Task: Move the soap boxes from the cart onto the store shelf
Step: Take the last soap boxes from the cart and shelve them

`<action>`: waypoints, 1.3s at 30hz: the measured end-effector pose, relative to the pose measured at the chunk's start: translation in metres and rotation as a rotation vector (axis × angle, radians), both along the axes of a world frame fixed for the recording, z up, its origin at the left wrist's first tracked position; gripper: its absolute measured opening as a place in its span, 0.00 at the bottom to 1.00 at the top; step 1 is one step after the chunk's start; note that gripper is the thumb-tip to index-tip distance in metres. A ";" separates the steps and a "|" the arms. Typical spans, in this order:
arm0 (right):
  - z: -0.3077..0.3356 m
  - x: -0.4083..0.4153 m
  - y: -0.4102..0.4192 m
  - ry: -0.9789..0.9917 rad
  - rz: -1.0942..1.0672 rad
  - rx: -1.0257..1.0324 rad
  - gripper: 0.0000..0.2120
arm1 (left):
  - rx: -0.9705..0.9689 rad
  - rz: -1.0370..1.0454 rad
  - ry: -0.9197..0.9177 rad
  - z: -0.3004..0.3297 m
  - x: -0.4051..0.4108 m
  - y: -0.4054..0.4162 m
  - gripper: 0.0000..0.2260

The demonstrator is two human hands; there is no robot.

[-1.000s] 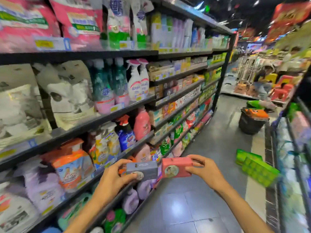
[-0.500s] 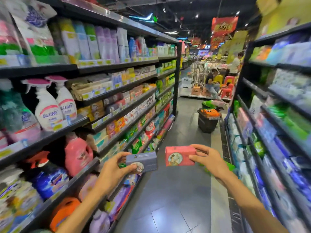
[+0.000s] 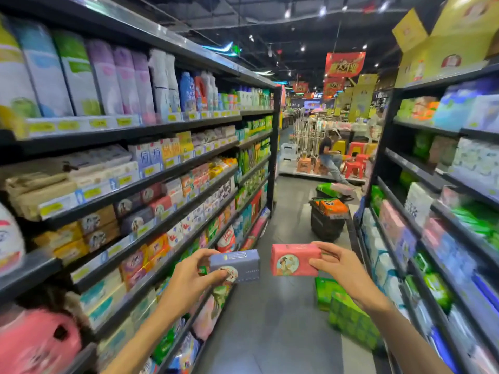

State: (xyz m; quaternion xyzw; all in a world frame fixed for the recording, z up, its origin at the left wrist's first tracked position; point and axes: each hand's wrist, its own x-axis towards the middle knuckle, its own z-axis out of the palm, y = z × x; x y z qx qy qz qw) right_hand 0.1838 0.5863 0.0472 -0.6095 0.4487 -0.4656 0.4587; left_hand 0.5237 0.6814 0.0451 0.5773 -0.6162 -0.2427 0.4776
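Observation:
My left hand [image 3: 193, 276] grips a grey-blue soap box [image 3: 237, 263] by its left end. My right hand [image 3: 341, 268] grips a pink soap box [image 3: 291, 259] by its right end. Both boxes are held level, side by side and a little apart, over the aisle floor. On the left store shelf [image 3: 151, 228], rows of similar soap boxes [image 3: 135, 211] in brown, purple and red are stacked at chest height, up and to the left of my hands. No cart is visible near me.
Stocked shelving [image 3: 421, 233] lines the right side of the narrow aisle. Green packs [image 3: 348, 314] lie on the floor at lower right. A dark basket holding orange packs [image 3: 328, 220] stands farther down the aisle. A person [image 3: 330, 157] sits at the aisle's far end.
The view has swung right and up, from facing the left shelf to looking down the aisle. Both hands keep hold of their boxes, which have drifted slightly apart.

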 end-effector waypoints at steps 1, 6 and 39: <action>0.003 0.006 -0.019 0.004 0.008 -0.008 0.24 | -0.011 0.008 -0.021 0.002 0.006 -0.017 0.14; 0.008 0.050 -0.119 0.021 0.081 -0.024 0.23 | -0.011 0.092 -0.067 0.008 0.040 -0.092 0.15; -0.009 0.448 -0.432 0.102 1.031 -0.112 0.23 | 0.081 1.164 -0.063 -0.009 0.223 -0.213 0.18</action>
